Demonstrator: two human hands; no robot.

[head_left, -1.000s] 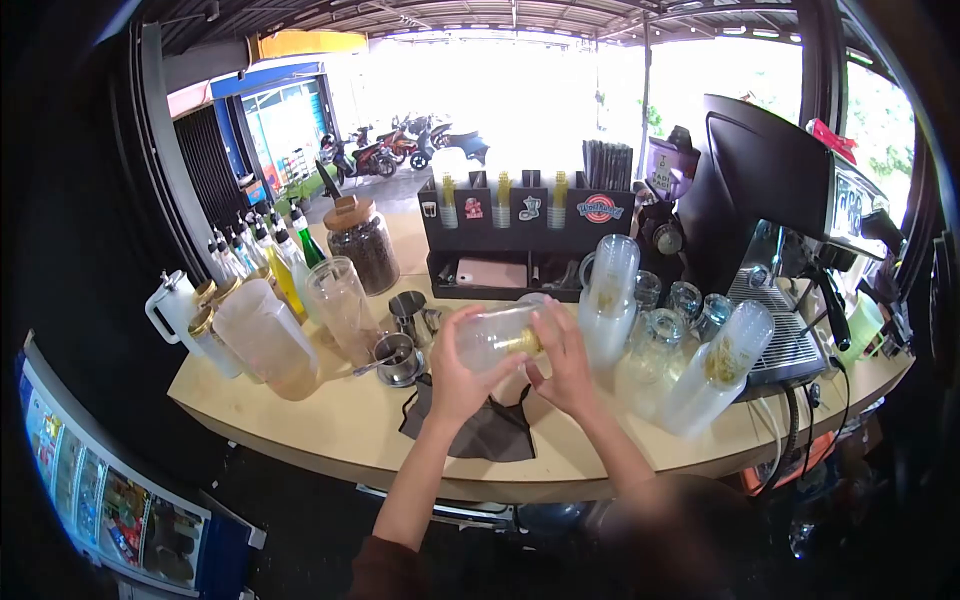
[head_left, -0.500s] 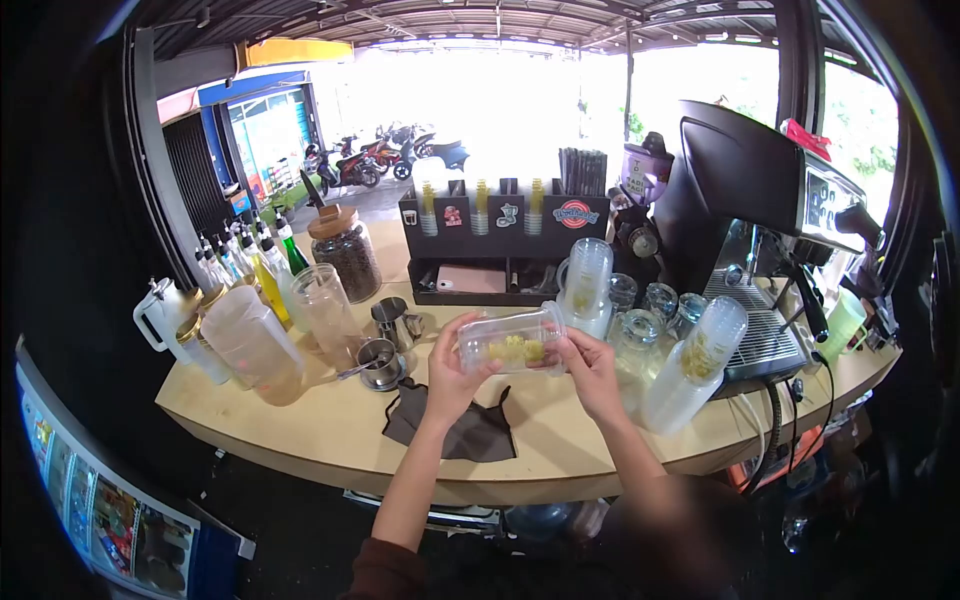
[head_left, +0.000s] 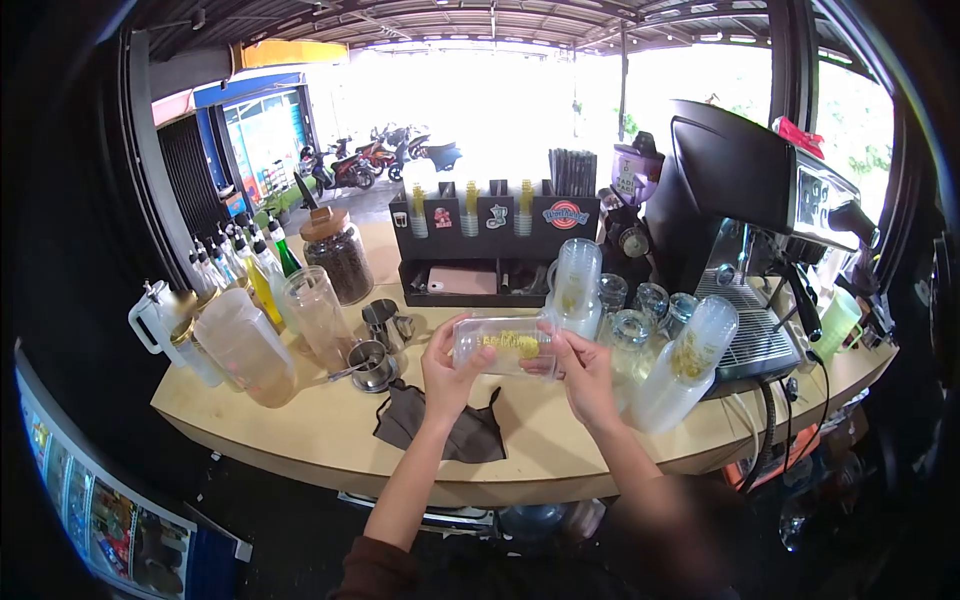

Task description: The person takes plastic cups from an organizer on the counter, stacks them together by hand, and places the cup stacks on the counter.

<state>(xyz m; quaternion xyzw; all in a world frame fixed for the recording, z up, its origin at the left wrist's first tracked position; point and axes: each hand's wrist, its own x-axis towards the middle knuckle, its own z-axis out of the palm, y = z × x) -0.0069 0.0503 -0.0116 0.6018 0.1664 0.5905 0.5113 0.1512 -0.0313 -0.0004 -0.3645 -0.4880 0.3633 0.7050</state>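
A blur swallows part of the right forearm (head_left: 628, 465). The left hand (head_left: 447, 367) clasps a clear cup (head_left: 500, 335) sideways above the counter (head_left: 300, 440); the right hand (head_left: 590, 375) pinches its other end, some fingers hidden, the yellow print (head_left: 518, 346) illegible. Cup stacks (head_left: 692, 365) crowd the right; a black rack (head_left: 500, 248) stands beyond, against glare (head_left: 480, 105).

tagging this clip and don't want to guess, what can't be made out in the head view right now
In the head view:
Cup: print too small to read; left end partly covered by the left hand.
Mask: partly hidden behind the left forearm.
Fridge: cut off by the dark picture edge; contents too small.
Scene past the motorbikes: washed out by glare.
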